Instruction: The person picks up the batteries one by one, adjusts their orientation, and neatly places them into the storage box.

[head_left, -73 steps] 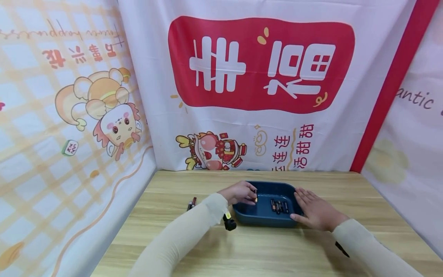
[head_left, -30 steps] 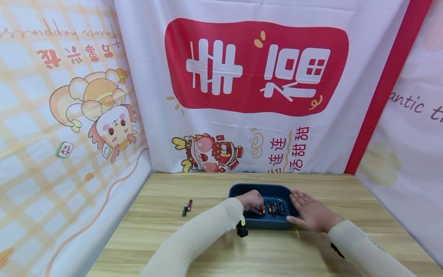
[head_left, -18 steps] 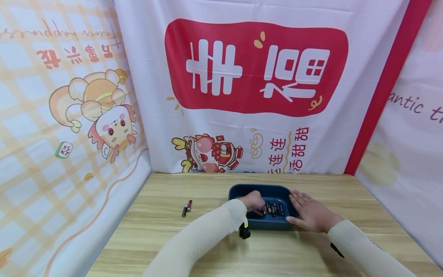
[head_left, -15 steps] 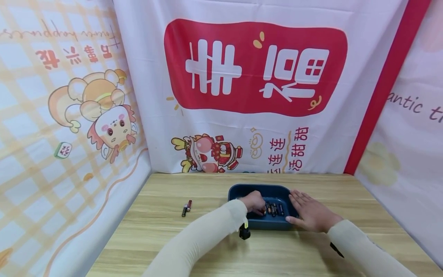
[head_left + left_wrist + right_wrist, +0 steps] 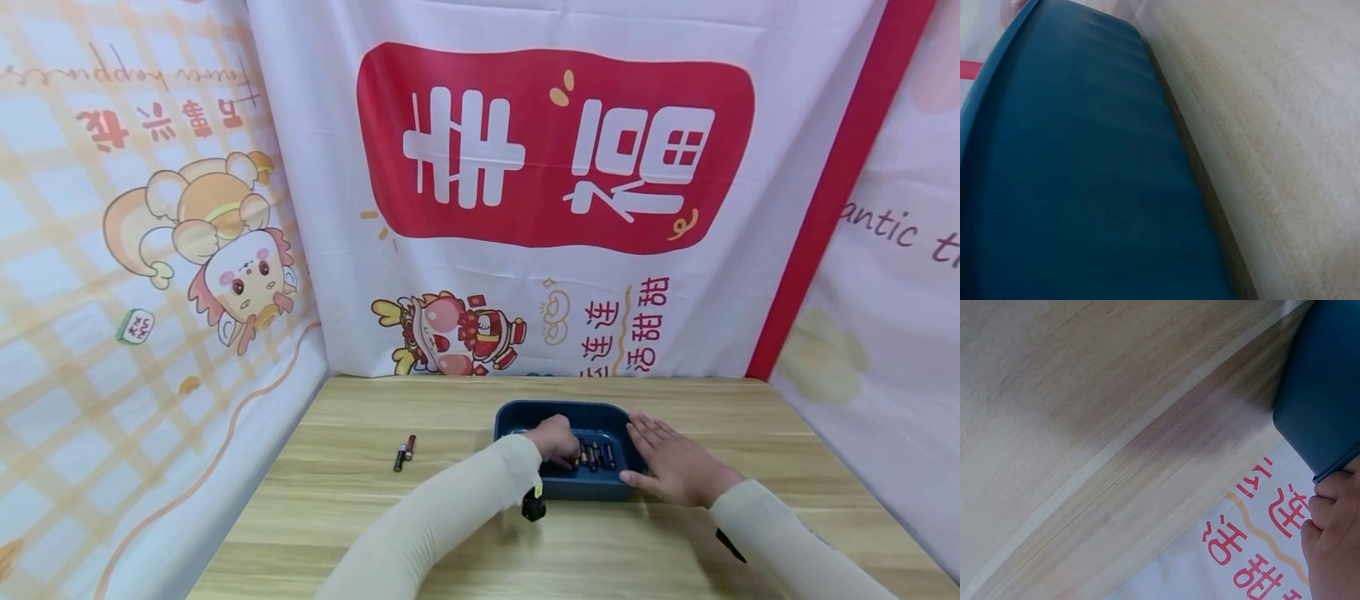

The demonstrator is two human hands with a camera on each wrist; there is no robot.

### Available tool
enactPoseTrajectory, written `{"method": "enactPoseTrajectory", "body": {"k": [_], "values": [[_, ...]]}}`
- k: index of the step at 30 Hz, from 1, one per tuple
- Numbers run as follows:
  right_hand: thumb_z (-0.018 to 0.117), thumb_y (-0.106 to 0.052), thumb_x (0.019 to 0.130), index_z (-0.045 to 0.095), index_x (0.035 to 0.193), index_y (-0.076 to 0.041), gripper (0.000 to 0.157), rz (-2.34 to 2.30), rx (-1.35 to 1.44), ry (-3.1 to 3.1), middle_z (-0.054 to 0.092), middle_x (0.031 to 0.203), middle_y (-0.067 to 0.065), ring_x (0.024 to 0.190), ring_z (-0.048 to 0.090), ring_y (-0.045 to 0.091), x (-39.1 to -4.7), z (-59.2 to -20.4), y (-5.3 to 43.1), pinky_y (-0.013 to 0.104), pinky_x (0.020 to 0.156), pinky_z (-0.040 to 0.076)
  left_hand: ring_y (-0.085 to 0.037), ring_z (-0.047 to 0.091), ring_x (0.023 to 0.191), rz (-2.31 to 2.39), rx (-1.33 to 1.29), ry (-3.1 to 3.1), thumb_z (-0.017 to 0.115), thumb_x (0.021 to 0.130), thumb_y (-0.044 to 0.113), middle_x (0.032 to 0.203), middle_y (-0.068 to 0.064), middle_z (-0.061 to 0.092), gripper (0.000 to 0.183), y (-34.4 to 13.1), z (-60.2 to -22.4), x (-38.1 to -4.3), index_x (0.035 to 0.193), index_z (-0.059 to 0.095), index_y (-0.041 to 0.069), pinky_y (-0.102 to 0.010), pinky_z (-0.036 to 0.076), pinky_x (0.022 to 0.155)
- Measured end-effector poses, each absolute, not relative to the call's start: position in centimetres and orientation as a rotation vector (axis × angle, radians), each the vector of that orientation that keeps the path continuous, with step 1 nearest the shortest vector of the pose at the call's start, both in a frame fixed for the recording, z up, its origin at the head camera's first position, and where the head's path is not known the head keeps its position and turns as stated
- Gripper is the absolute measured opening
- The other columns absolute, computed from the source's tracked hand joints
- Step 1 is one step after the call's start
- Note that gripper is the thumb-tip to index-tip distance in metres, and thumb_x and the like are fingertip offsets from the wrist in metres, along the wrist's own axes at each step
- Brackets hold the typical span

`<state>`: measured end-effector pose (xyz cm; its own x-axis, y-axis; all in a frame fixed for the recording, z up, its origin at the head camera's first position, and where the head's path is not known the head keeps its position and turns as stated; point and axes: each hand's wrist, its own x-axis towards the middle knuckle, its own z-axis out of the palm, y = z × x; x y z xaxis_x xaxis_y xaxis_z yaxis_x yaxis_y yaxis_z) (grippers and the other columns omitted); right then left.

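My left hand [image 5: 557, 439] reaches down inside the dark blue bin [image 5: 517, 410] in the head view, its fingers pinching a battery [image 5: 576, 461] that is mostly hidden under them. Just right of those fingers, several dark batteries [image 5: 593, 456] lie side by side on the bin's floor. My right hand [image 5: 681, 461] rests against the bin's right end, fingers straight along the rim and thumb spread to the front corner. In the right wrist view its fingers [image 5: 1330, 511] touch the rim. Only the bin's outer wall [image 5: 1085, 156] and the tabletop show in the left wrist view.
To the left of the bin, a black battery [image 5: 399, 458] and a red one [image 5: 410, 446] lie together on the wooden table [image 5: 360, 517]. Printed cloth [image 5: 555, 150] hangs behind the table and along both sides.
My left hand has brought its battery from the bin's left part lower and rightward, beside the other batteries. Lately it has edged slightly further right. My right hand stays at the bin's end.
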<state>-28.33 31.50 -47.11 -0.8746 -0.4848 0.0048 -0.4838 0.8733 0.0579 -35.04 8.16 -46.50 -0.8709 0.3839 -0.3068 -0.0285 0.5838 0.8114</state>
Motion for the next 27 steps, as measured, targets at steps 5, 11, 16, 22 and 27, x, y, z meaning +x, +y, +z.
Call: {"method": "enactPoseTrajectory", "body": {"k": [5, 11, 16, 22, 27], "values": [[0.034, -0.069, 0.095, 0.032, 0.149, 0.001, 0.088, -0.060, 0.784, -3.015, 0.020, 0.158, 0.017, 0.145, 0.016, 0.032, -28.3, -47.1, 31.4, 0.049, 0.117, 0.017, -0.023, 0.063, 0.070, 1.164, 0.255, 2.412, 0.062, 0.086, -0.008, 0.080, -0.009, 0.058, 0.014, 8.2, -46.0, -34.6, 0.078, 0.057, 0.002, -0.036, 0.060, 0.063], [0.036, -0.068, 0.095, 0.033, 0.148, 0.002, 0.088, -0.054, 0.790, -2.986, 0.022, 0.157, 0.018, 0.144, 0.018, 0.033, -28.3, -47.0, 31.4, 0.050, 0.116, 0.019, -0.021, 0.063, 0.067, 1.184, 0.260, 2.412, 0.064, 0.086, -0.006, 0.077, -0.008, 0.058, 0.021, 8.1, -46.3, -35.0, 0.070, 0.055, 0.005, -0.035, 0.060, 0.062], [0.034, -0.069, 0.094, 0.034, 0.148, 0.003, 0.090, -0.062, 0.800, -2.976, 0.022, 0.157, 0.019, 0.144, 0.019, 0.035, -28.2, -47.1, 31.4, 0.051, 0.116, 0.020, -0.025, 0.066, 0.071, 1.290, 0.272, 2.337, 0.062, 0.088, -0.007, 0.079, -0.011, 0.062, 0.016, 7.3, -46.8, -35.4, 0.074, 0.059, 0.001, -0.036, 0.060, 0.063], [0.035, -0.070, 0.094, 0.034, 0.148, 0.004, 0.091, -0.053, 0.797, -2.973, 0.023, 0.156, 0.020, 0.143, 0.020, 0.036, -27.9, -47.1, 31.4, 0.053, 0.115, 0.021, -0.026, 0.067, 0.077, 1.410, 0.306, 2.263, 0.062, 0.091, -0.004, 0.086, -0.011, 0.066, 0.009, 5.5, -46.7, -35.9, 0.096, 0.069, -0.006, -0.034, 0.060, 0.064], [0.030, -0.072, 0.093, 0.032, 0.149, 0.003, 0.093, -0.057, 0.801, -2.999, 0.021, 0.157, 0.020, 0.144, 0.018, 0.036, -27.8, -46.8, 31.4, 0.051, 0.117, 0.018, -0.031, 0.066, 0.088, 1.466, 0.356, 2.212, 0.065, 0.091, 0.001, 0.098, -0.012, 0.065, 0.016, 3.3, -45.3, -35.9, 0.105, 0.062, -0.009, -0.033, 0.060, 0.065]]}}
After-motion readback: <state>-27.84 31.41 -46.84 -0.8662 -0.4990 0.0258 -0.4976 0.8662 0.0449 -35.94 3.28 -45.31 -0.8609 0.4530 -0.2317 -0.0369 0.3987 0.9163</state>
